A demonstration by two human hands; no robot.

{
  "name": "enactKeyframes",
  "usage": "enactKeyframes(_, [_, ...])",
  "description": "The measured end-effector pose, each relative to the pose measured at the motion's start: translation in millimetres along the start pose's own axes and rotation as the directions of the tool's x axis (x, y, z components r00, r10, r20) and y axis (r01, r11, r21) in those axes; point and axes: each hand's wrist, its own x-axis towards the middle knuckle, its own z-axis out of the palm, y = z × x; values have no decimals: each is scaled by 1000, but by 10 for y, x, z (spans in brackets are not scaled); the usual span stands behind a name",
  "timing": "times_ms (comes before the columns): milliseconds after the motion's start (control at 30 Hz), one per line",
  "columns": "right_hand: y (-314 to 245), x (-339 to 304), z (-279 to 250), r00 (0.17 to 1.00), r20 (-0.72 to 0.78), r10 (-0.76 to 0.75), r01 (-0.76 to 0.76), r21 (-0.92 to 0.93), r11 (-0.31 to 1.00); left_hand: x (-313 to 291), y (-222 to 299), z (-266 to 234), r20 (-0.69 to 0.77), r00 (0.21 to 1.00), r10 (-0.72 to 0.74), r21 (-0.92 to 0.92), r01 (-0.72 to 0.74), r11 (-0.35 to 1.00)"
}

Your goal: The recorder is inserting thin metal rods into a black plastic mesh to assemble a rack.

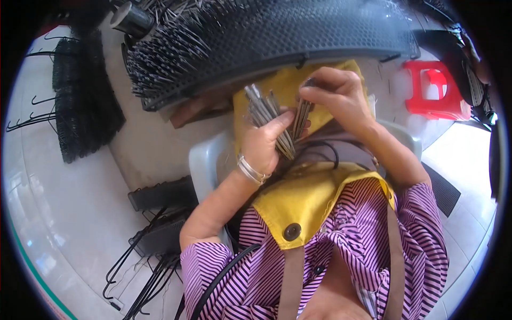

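Observation:
A bundle of thin grey-brown metal rods (261, 112) is gripped in my left hand (260, 144), the thumb lying across it. My right hand (341, 98) is raised beside it, thumb and forefinger pinched on the upper ends of a few thin rods (303, 114). The lower ends of these rods run down to the fingertips of my left hand. Both hands are over my yellow apron (277, 80), close to the near edge of a dark perforated board (320, 34). Many similar dark rods (165, 61) stand packed in the board's left part.
A dark metal can (132, 20) stands at the board's far left. Black racks with hooked wires (80, 101) are on the left floor, and more dark hooked plates (160, 194) lie beside my pale chair (202, 165). A red plastic stool (437, 90) is at the right.

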Motion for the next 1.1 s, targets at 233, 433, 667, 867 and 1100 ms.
enactKeyframes(233, [-374,440,-181,995,12,103,-100,387,916,-20,-13,-209,-2,999,40,-50,-40,998])
enactKeyframes(433, [-335,1009,-145,962,-272,20,119,487,865,-38,16,-66,54,998,-42,-80,46,996])
enactKeyframes(667, [-358,1135,-57,935,-306,-180,297,394,870,-65,1,-85,45,991,-126,-107,130,986])
enactKeyframes(867, [-379,1230,59,929,-299,-219,314,319,894,-53,-7,-107,38,988,-148,-128,151,980])
enactKeyframes(1100, [-410,1328,185,909,-270,-318,365,146,919,-39,21,-117,32,986,-161,-147,164,975])
